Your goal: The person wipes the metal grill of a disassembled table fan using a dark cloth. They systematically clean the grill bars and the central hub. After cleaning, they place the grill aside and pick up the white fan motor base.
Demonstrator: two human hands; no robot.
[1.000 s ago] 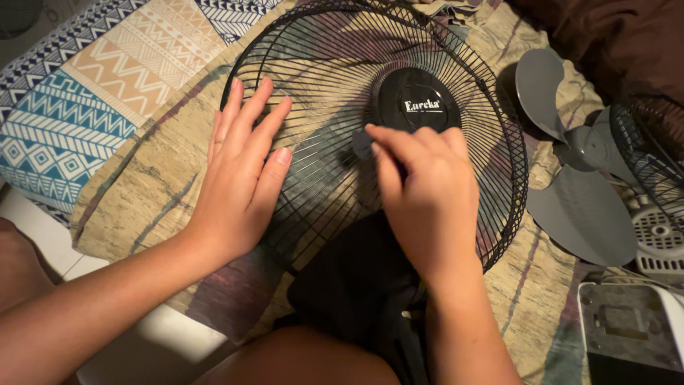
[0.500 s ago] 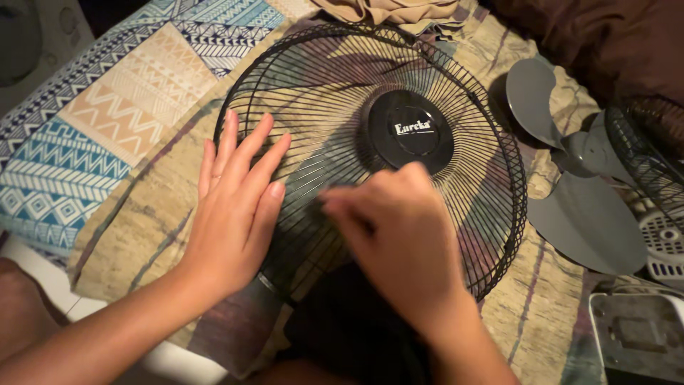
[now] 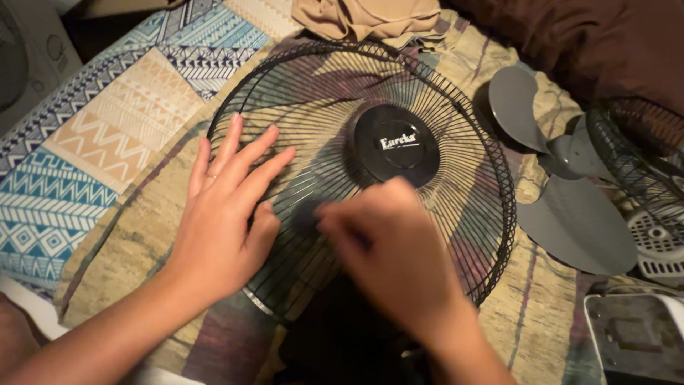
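Grey fan blade point(image 3: 563, 192) right of black grille point(image 3: 456, 93); hands on grille.

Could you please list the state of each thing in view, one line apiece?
Fan grille: lying flat on the cloth, detached from the fan.
Left hand: flat on the grille, fingers spread.
Right hand: blurred, over the grille's wires.
Fan blade: detached, lying beside the grille.
Beige cloth: crumpled.

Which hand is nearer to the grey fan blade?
Right. The right hand is over the black grille, closer to the fan blade; the left hand presses the grille's far left side.
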